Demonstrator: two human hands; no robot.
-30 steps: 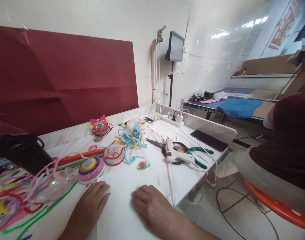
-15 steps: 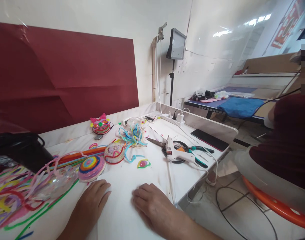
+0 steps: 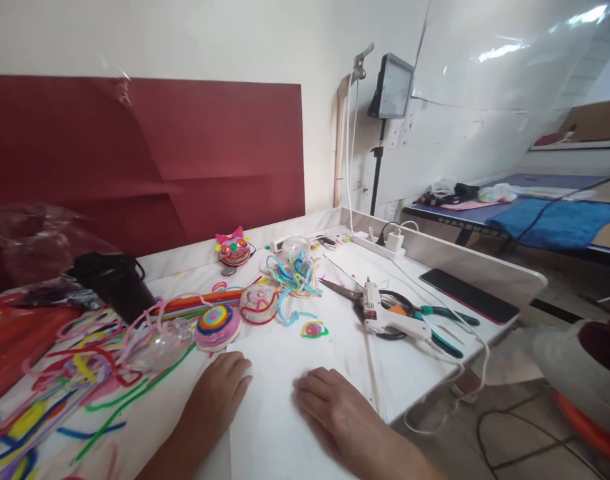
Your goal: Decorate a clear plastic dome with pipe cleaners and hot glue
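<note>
A person's two bare hands rest on a white sheet of paper (image 3: 265, 413), which lies on a pale table (image 3: 279, 218) toward its near edge. The left hand (image 3: 222, 387) is palm down over the sheet's left edge, fingers side by side and thumb slightly apart. The right hand (image 3: 329, 403) lies well apart from it on the paper, fingers close together and loosely curled; its palm is hidden, so whether it covers anything cannot be told. Just beyond the left hand sits a dome ringed in orange, blue, yellow and pink (image 3: 218, 325), and beside that, farther off, a pale dome outlined in red (image 3: 259, 303). Beyond the right hand is a small eye-shaped piece (image 3: 315, 329) with a pink centre and a green and yellow border. Colourful fuzzy strips (image 3: 79, 363) spread over the table's left part. Near the middle is a tangle of blue and cream strands (image 3: 299, 270), and close to the raised far edge stands a pink cat-eared face (image 3: 233, 250). To the right, a white glue gun (image 3: 385, 320) lies across large scissors (image 3: 342, 291), with teal-handled pliers (image 3: 447, 313) next to them. A dark phone (image 3: 469, 293) lies by the table's raised right edge.
</note>
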